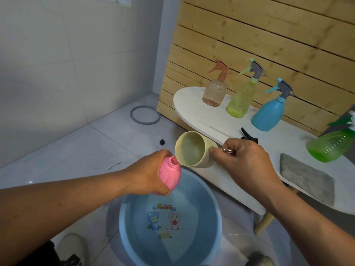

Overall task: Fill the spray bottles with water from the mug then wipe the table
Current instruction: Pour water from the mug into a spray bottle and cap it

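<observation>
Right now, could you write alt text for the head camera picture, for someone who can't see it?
Over a blue basin of water, the left hand holds an uncapped pink bottle while the right hand tips a pale yellow mug toward its neck. On the white table stand four capped spray bottles beside a grey cloth.

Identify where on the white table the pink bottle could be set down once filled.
Bare room lies on the white table at its rounded left end, before the peach bottle, and in the strip between the black sprayer head and grey cloth. The back edge is crowded with spray bottles.
</observation>
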